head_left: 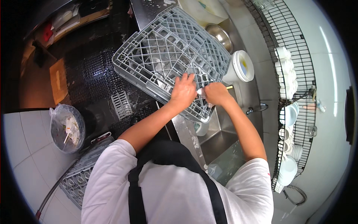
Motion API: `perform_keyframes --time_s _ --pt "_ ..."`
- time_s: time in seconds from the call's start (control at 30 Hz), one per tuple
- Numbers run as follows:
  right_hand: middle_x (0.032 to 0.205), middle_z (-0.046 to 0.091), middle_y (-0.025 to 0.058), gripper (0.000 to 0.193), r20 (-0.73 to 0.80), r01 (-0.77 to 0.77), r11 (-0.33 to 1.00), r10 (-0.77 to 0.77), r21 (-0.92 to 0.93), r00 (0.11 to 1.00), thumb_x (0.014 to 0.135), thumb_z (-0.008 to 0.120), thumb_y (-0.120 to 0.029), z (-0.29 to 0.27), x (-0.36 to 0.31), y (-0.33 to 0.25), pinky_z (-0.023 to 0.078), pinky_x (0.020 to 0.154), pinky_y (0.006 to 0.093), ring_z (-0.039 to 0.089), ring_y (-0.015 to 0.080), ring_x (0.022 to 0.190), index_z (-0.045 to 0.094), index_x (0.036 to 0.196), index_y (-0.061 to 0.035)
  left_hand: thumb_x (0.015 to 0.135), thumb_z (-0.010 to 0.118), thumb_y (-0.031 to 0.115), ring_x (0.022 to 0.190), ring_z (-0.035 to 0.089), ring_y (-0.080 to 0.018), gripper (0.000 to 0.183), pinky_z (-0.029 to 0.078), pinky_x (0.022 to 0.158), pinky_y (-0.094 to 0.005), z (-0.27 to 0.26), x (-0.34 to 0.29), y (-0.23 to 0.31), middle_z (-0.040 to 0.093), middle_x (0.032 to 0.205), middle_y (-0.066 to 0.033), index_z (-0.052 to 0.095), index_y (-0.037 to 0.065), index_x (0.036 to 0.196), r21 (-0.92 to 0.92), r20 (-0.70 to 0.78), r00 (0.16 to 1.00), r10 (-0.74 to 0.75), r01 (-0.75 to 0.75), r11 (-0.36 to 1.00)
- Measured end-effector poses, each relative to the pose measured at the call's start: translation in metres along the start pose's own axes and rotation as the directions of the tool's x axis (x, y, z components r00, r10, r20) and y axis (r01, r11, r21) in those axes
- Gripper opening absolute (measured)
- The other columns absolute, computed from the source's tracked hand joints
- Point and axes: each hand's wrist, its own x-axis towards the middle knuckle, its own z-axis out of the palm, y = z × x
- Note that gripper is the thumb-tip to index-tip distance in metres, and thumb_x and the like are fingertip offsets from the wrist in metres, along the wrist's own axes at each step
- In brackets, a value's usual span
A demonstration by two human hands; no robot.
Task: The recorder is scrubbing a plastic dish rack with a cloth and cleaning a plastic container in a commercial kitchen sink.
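A: Notes from the top, largest first?

B: At the right, a black wire shelf (298, 33) is seen, loaded with white cups and pale dishes. Below, a metal sink (218, 140). A grey grid-sided rack (186, 50) is held at a slant, its near corner over the sink's edge; glass-like shapes are glimpsed through the mesh, not clearly.

A: Anything beside it?

B: A white tub (231, 77), just beyond the rack's right edge.

A: And the hands?

B: The left hand (184, 91) is laid on the mesh near that corner, fingers extended and loosely parted; no firm grip is seen. The right hand (217, 93) is curled tight beside it, apparently around a pale scrap (201, 91), cloth or paper, which cannot be told.

A: Step in hand?

B: Wiping or clearing of the mesh at that corner, it is judged.

A: Next move?

B: The rack should be steadied by the left palm; the scrap must be worked free of the struts without being snagged.
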Motion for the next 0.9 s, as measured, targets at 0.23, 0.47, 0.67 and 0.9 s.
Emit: perform_keyframes --time_s 0.23,0.47,0.67,0.9 --pt "0.115 0.069 0.0212 0.035 -0.099 -0.029 0.953 0.062 0.302 0.993 0.082 0.071 -0.016 0.019 -0.02 0.008 0.057 0.086 0.0495 0.071 0.0391 0.1 0.066 0.114 -0.003 0.081 0.081 0.029 0.125 0.052 -0.0298 0.034 0.045 0.096 -0.0467 0.002 -0.004 -0.003 0.06 0.134 -0.0102 0.076 0.002 0.101 0.004 -0.004 1.0 -0.003 0.003 1.0" --pt "0.126 0.068 0.0251 0.06 -0.38 -0.026 0.97 0.12 0.243 0.917 0.08 0.067 -0.001 0.045 -0.057 -0.007 0.054 0.097 0.0511 0.067 0.0453 0.112 0.056 0.138 -0.0108 0.081 0.074 0.027 0.118 0.053 -0.0273 0.024 0.043 0.091 -0.0459 0.008 -0.003 -0.005 0.06 0.118 -0.0066 0.078 0.007 0.094 0.037 -0.132 0.991 0.033 -0.028 0.999" --pt "0.111 0.072 0.0108 0.042 0.201 -0.227 0.05 0.307 0.973 0.93 0.089 0.051 0.0 0.03 -0.068 0.041 0.057 0.087 0.0355 0.07 0.0212 0.097 0.059 0.13 0.0001 0.082 0.08 0.029 0.129 0.05 -0.0318 0.038 0.042 0.101 -0.0484 0.002 -0.003 0.0 0.059 0.136 -0.0118 0.075 0.003 0.109 0.035 -0.044 0.999 0.008 -0.007 0.999" --pt "0.108 0.071 0.0064 0.042 0.195 -0.154 -0.213 0.187 0.965 0.963 0.088 0.052 -0.004 0.027 -0.08 0.045 0.057 0.078 0.0294 0.069 0.0138 0.086 0.06 0.129 -0.0009 0.082 0.084 0.026 0.13 0.056 -0.0336 0.053 0.039 0.109 -0.0497 -0.019 -0.006 0.023 0.064 0.131 -0.0146 0.069 0.007 0.129 -0.33 -0.248 0.969 0.017 -0.1 0.939"
